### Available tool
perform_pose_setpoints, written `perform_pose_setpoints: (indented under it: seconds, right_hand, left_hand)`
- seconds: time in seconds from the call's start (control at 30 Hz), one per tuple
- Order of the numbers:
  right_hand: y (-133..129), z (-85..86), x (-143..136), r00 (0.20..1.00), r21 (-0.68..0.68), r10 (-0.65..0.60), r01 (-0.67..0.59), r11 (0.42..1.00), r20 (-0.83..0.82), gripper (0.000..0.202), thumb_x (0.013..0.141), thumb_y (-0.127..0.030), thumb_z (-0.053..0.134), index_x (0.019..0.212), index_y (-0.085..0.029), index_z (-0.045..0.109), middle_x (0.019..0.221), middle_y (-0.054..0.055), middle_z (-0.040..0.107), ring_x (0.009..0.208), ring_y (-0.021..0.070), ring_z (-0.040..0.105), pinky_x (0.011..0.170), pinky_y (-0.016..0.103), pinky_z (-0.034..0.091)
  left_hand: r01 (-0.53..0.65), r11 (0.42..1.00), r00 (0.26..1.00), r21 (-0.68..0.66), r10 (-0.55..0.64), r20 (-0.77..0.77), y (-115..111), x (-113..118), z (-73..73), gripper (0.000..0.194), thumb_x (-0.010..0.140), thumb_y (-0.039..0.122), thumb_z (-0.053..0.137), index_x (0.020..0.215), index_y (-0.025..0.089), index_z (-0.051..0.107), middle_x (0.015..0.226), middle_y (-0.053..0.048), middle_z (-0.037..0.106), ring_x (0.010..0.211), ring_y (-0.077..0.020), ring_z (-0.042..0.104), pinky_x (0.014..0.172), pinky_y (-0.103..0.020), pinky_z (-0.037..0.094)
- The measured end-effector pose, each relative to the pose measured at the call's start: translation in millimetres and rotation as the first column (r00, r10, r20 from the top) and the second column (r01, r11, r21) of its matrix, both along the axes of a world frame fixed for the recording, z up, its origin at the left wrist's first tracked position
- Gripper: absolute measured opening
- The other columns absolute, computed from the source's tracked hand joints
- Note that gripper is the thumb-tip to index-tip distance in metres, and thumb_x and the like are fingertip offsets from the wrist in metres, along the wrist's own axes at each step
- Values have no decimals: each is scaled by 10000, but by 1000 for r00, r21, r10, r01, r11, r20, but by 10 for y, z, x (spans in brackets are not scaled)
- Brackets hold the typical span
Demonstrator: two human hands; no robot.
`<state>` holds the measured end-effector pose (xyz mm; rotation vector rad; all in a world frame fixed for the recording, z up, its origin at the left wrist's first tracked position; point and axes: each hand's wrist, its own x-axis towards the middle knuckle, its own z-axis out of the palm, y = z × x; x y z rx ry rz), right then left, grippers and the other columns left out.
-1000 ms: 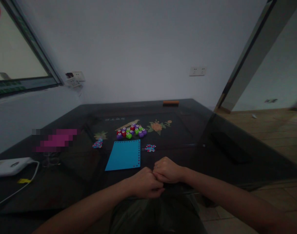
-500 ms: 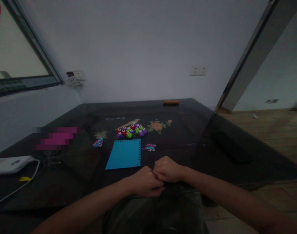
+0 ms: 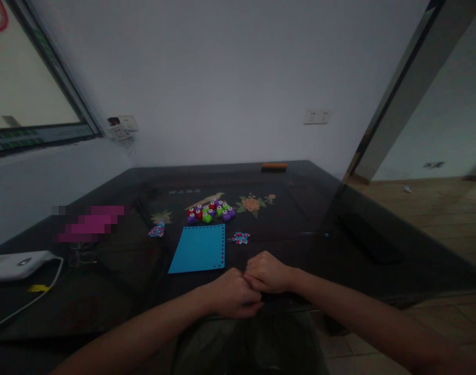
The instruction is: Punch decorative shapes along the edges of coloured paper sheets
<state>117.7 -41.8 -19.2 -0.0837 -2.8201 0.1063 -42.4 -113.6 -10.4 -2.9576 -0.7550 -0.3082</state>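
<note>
My left hand [image 3: 234, 294] is closed in a fist at the front edge of the dark table. Against it presses my right hand [image 3: 267, 271], closed too, knuckles meeting. Whatever the fingers may hold is hidden inside them. Just beyond the hands lies a blue sheet [image 3: 198, 250] with small dark dots along its top and right sides and two reddish dots near its lower right corner. To the sheet's right is a small pile of pink, blue and white bits [image 3: 241, 238]; a similar pile [image 3: 157, 229] sits to its left. Behind it, several purple, red and green eye-like pieces [image 3: 210, 210] are clustered.
The glossy black table [image 3: 300, 208] bears a flower and bird print. A white device with a cable [image 3: 21, 264] and a blurred-out pink thing [image 3: 91, 224] lie left. An orange-brown bar [image 3: 274, 166] rests near the wall, and a long black object [image 3: 368, 237] lies right.
The view has tilted very slightly, so the scene sits a few pixels lower. Both hands keep their place and shape, and the things on the table have not moved.
</note>
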Motion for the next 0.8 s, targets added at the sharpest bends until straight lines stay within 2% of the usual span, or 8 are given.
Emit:
perform_pose_setpoints:
  seconds: [0.37,0.8]
  right_hand:
    - [8,-11,-17,1000,45,-28,28,999,0,362,904,-235,357,593,-169,531,581,23,596,541,116,480,542,259,281]
    - [27,-41,-9,999,40,-29,29,999,-20,382,918,-249,340,593,-175,529,579,16,598,535,115,474,539,266,276]
  left_hand:
    - [-9,1000,999,-26,7,-50,-1,8,-3,234,817,284,524,602,197,553,506,23,595,471,-112,516,438,-237,295]
    - [-3,1000,1000,-5,3,-21,-7,0,-6,250,828,289,504,600,198,553,510,25,600,467,-121,541,428,-254,315]
